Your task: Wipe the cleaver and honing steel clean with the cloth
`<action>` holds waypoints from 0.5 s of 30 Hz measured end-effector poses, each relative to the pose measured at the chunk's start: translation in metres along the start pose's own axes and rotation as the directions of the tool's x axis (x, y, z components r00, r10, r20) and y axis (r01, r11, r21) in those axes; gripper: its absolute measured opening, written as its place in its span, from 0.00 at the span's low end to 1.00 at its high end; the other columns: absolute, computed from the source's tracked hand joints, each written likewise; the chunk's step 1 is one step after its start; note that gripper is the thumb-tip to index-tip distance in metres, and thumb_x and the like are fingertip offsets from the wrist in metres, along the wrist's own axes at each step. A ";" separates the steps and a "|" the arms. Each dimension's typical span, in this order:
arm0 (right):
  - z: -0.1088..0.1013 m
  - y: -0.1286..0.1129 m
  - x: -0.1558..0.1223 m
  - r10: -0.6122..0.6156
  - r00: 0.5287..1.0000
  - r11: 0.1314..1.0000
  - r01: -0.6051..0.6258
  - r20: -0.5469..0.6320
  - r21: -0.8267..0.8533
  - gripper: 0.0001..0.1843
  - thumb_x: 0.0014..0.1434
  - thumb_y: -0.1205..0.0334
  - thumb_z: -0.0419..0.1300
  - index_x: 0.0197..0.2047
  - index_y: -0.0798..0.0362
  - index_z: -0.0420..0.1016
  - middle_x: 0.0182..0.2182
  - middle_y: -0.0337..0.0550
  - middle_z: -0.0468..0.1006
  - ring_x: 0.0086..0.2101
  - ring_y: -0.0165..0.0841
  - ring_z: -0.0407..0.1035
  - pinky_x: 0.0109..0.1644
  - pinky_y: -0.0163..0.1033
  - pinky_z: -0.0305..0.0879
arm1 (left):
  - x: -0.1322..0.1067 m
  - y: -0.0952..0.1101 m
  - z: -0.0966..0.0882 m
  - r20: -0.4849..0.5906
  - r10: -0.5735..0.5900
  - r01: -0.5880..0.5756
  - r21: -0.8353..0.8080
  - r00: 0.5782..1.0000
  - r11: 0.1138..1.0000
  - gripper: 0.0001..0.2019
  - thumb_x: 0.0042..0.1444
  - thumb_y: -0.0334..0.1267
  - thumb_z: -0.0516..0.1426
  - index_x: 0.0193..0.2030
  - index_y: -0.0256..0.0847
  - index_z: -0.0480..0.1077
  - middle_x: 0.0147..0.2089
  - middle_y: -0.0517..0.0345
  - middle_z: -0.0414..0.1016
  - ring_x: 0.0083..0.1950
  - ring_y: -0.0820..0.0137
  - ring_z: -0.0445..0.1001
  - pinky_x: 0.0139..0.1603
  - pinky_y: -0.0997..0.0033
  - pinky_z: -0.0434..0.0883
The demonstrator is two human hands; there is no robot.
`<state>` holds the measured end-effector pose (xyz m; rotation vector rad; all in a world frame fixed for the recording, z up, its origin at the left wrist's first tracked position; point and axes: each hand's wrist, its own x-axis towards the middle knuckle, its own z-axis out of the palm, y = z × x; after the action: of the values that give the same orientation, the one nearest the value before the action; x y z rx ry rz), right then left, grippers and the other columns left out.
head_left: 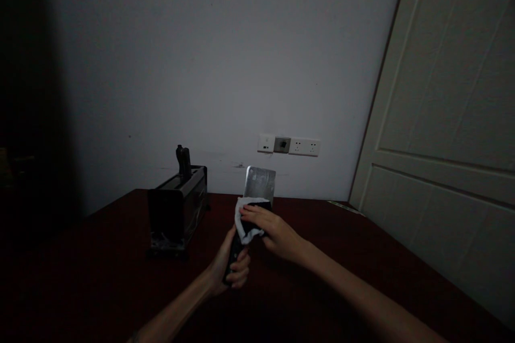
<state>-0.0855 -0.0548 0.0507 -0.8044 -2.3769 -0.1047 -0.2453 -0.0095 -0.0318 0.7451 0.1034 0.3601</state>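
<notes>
- Single view: head-mounted, above the near side of the table (341,230).
- Facing: forward and down, toward the wall (225,64).
- Range: left hand (233,265) and right hand (277,231) near, below centre; wall farther.
- Right boundary: pale panel (450,128).

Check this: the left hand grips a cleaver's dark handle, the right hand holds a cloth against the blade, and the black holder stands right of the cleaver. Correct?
Not quite: the head view shows the black holder left of the cleaver. The rest holds: left hand on the dark handle, right hand holding the cloth against the blade.
</notes>
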 end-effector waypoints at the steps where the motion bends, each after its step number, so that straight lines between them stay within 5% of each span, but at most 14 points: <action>1: -0.007 0.008 0.005 0.009 1.000 1.000 -0.009 -0.024 -0.012 0.37 0.40 0.82 0.45 0.56 0.58 0.61 0.57 0.51 0.63 0.60 0.31 0.50 0.62 0.47 0.50 | 0.000 0.000 0.002 0.023 0.011 -0.011 0.009 1.000 1.000 0.33 0.52 0.65 0.37 0.14 0.38 0.57 0.08 0.68 0.48 0.07 0.81 0.43 0.07 0.80 0.52; 5: -0.034 0.041 0.026 0.083 0.980 0.993 -0.097 -0.180 -0.072 0.39 0.38 0.82 0.44 0.55 0.55 0.62 0.57 0.49 0.63 0.60 0.31 0.49 0.63 0.49 0.46 | -0.001 -0.003 0.007 0.065 0.015 -0.017 0.027 0.998 0.999 0.32 0.52 0.65 0.39 0.16 0.38 0.58 0.09 0.68 0.49 0.07 0.81 0.44 0.08 0.80 0.53; 9: -0.031 0.044 0.031 0.104 0.950 0.987 -0.136 -0.295 -0.090 0.38 0.38 0.82 0.44 0.55 0.55 0.63 0.57 0.49 0.64 0.59 0.31 0.50 0.64 0.50 0.46 | -0.001 -0.002 0.008 0.066 -0.005 0.002 0.033 0.998 0.999 0.32 0.52 0.65 0.38 0.16 0.38 0.58 0.09 0.68 0.49 0.08 0.81 0.44 0.08 0.80 0.54; 15: 0.009 -0.003 0.011 0.029 0.995 0.999 -0.032 -0.091 -0.028 0.36 0.39 0.81 0.46 0.54 0.60 0.63 0.56 0.53 0.64 0.59 0.32 0.52 0.62 0.47 0.50 | -0.002 0.004 0.001 0.000 0.046 -0.046 0.025 0.999 0.999 0.31 0.50 0.67 0.40 0.16 0.38 0.55 0.09 0.69 0.47 0.08 0.82 0.41 0.08 0.81 0.51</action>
<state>-0.0988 -0.0491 0.0503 -0.8319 -2.2821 -0.1606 -0.2477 -0.0081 -0.0282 0.7730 0.0915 0.4030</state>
